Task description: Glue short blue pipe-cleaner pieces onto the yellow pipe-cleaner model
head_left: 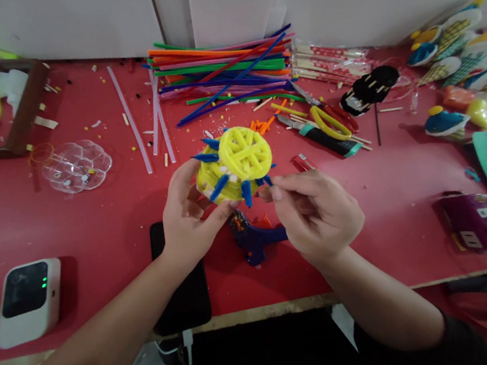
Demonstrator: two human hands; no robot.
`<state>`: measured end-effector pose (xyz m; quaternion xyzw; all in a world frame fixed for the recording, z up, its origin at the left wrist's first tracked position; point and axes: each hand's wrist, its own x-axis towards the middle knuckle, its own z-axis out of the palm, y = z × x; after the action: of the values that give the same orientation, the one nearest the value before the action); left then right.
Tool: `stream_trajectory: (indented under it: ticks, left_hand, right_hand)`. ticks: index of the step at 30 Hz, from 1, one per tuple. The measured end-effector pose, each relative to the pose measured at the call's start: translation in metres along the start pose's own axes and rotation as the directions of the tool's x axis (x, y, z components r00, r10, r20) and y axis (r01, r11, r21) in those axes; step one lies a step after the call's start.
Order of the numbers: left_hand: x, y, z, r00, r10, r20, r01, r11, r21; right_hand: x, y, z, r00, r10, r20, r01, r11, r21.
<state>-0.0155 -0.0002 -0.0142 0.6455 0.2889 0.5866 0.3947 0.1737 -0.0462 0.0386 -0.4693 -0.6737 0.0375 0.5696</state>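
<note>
While the left hand [185,216] is gripping a yellow pipe-cleaner wheel [242,154] from its left side, with fingers curling under it and the thumb pressing near its lower edge, the right hand [318,214] is pinching thumb and forefinger closed on a short blue stub [267,180] sticking out of the wheel's lower right. The wheel is hanging tilted above the red table [98,224], just over a purple glue gun [257,237] that is lying between the wrists. A black phone [181,291] is resting under the left forearm, and a white device [29,300] is showing two green lights near the table's front edge. A heap of coloured pipe cleaners [223,69] is lying by the wall. A purple box [474,222] at the right is carrying white marks, too blurred to read.
</note>
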Motion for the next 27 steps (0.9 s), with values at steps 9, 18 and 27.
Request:
stream_trajectory:
  ticks: [9, 18, 27]
  left_hand:
    - [-0.0002, -0.0006, 0.0013, 1.000, 0.002, -0.015, -0.001, 1.000, 0.014]
    - [-0.0016, 0.0001, 0.0014, 0.999, -0.017, -0.034, 0.017, 1.000, 0.008]
    - [0.0008, -0.0004, 0.0010, 1.000, 0.008, -0.028, -0.008, 1.000, 0.012]
  right_hand:
    - [0.0038, -0.0018, -0.0001, 0.997, -0.063, 0.041, 0.066, 0.996, -0.057]
    - [0.0057, -0.0036, 0.0003, 0.997, -0.058, 0.045, 0.060, 0.997, -0.051]
    - [0.0052, -0.0032, -0.0004, 0.997, -0.050, 0.054, 0.053, 0.998, -0.044]
